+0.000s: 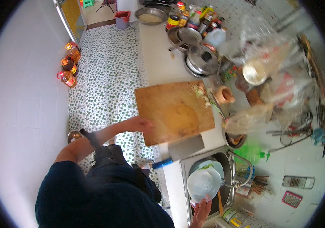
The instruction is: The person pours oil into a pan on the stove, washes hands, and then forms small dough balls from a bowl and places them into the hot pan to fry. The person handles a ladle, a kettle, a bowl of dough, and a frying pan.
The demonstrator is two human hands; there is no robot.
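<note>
My right hand (202, 210) grips the rim of a white bowl (204, 183) over the metal sink (183, 171). Behind that bowl, another pale bowl (218, 168) with green leaves shows in the basin. My left hand (144, 124), blurred, is over the near edge of the wooden cutting board (174, 109); its fingers are unclear. Vegetable scraps (201, 92) lie along the board's far edge. A cleaver with a wide blade (186, 146) and blue handle (162, 163) rests between the board and the sink.
A curved faucet (249, 168) reaches over the sink. Along the wall stand a lidded pot (202, 60), a strainer (189, 36), sauce bottles (194, 20) and hanging plastic bags (282, 82). Oil bottles (67, 79) stand on the patterned floor (108, 71).
</note>
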